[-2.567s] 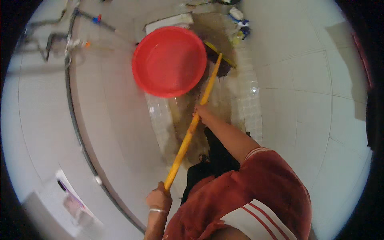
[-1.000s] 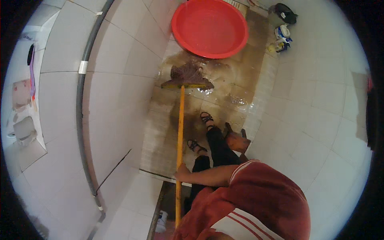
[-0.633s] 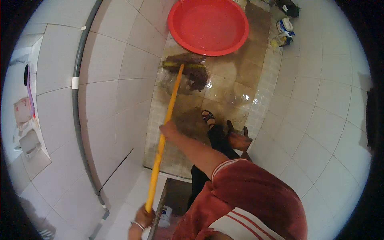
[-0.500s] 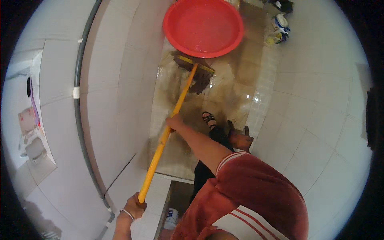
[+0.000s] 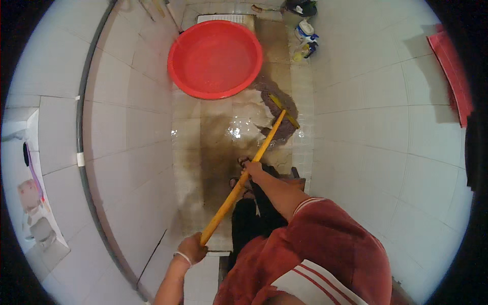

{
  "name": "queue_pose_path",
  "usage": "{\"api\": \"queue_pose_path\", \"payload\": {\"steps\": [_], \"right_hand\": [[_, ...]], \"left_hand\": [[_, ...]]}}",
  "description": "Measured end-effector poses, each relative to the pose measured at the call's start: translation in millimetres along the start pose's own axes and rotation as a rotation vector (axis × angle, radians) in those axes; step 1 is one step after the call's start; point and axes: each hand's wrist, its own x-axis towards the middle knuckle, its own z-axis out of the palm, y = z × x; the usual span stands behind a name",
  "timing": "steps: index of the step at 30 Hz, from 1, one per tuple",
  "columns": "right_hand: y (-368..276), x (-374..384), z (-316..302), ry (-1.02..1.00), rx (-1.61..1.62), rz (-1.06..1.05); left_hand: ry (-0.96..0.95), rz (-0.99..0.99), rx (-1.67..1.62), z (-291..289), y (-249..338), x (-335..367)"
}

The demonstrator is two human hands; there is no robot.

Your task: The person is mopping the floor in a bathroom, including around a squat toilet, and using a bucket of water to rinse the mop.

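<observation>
Mopping, midway by my judgement: my left hand [image 5: 192, 247] and right hand [image 5: 252, 167] grasp the mop handle [image 5: 243, 179], mop head [image 5: 279, 113] at one o'clock; floor [image 5: 223, 152] wet and stained.

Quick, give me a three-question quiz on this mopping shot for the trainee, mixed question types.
1. True or false: both hands grip the yellow mop handle.
2. Which hand is higher up the handle's end, nearest the person's body? A) left hand B) right hand
3. Fill in: the mop head rests on the wet floor to the ____ of the red basin, as seen in the head view.

Key:
1. True.
2. A; the left hand holds the handle's end, the right hand grips midway.
3. Lower right; mop head and basin look apart.
</observation>
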Motion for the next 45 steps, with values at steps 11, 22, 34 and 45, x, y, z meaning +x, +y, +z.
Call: {"api": "queue_pose_path", "payload": {"steps": [11, 22, 34, 45], "right_hand": [[-156.4, -14.8, 20.7, -0.086, 0.061, -0.033], [-390.0, -61.3, 92.4, -0.364, 0.304, -0.098], [-600.2, -112.2, 183.0, -0.551, 0.837, -0.237], [-762.9, 7.7, 205.8, -0.294, 0.618, -0.160]], "left_hand": [[0.133, -0.019, -0.061, -114.8, 121.6, 42.0], [0.284, 0.037, 0.145, -341.6, 292.1, 45.6], [0.530, 0.207, 0.734, -565.9, 401.7, 60.9], [0.373, 0.143, 0.795, -665.1, 509.4, 193.8]]}}
